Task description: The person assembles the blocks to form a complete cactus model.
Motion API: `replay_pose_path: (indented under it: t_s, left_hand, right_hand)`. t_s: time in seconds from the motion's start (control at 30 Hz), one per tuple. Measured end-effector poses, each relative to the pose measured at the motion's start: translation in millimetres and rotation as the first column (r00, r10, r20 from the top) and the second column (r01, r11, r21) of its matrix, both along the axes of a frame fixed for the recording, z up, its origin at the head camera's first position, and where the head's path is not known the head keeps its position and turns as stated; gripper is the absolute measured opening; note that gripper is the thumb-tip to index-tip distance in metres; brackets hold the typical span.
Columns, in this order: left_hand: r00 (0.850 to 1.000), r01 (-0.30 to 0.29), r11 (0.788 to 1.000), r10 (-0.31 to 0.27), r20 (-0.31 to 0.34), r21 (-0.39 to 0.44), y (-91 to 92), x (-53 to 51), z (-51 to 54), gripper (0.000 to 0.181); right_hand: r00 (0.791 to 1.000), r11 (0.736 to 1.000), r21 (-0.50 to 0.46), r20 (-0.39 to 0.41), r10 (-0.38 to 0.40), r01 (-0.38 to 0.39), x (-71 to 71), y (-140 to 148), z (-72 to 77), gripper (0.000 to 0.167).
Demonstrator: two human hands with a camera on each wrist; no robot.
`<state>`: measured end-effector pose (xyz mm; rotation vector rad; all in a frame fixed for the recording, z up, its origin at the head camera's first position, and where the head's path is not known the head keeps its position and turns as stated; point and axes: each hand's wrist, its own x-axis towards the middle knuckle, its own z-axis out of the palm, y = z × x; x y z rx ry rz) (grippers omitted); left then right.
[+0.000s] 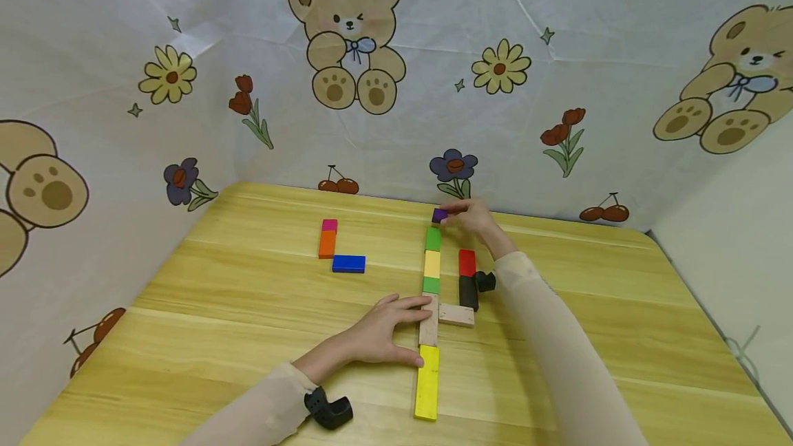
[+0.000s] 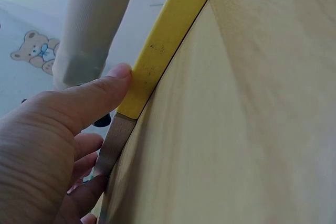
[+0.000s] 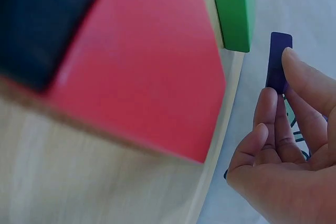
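My right hand [image 1: 473,219] pinches a small purple block [image 1: 439,215] just beyond the far end of a straight row of blocks. In the right wrist view the thumb and fingertips hold the purple block [image 3: 279,62], with a gap between it and the green block [image 3: 233,14]. Near the middle of the row my left hand [image 1: 381,332] rests with fairly straight fingers on a plain wooden block [image 1: 429,325]. Its thumb touches the yellow block [image 1: 427,384] at the near end; the left wrist view shows this thumb against the yellow block [image 2: 157,51] too.
Beside the row, a second plain block [image 1: 456,314] juts right, with a black block [image 1: 467,292] and a red block [image 1: 467,263] beyond it. Farther left lie pink [image 1: 330,224], orange [image 1: 327,244] and blue [image 1: 349,264] blocks. A bear-print sheet [image 1: 260,33] hangs behind the table.
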<state>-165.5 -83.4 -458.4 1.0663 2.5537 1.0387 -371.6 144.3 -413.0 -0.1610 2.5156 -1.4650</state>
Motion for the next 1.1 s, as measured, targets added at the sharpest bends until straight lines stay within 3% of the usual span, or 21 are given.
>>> replay_pose_path:
  t_s: [0.7, 1.1]
  left_hand:
    - [1.000, 0.003, 1.000, -0.003, 0.010, 0.002, 1.0, 0.7, -1.6, 0.077]
    - [1.000, 0.001, 1.000, -0.002, 0.018, 0.008, -0.1, 0.5, 0.5, 0.077]
  right_hand:
    - [1.000, 0.995, 0.100, 0.004, 0.028, -0.028, 0.2, -2, -11.5, 0.039]
    - [0.995, 0.980, 0.170, -0.013, 0.103, -0.099, 0.0, -3, -9.7, 0.038]
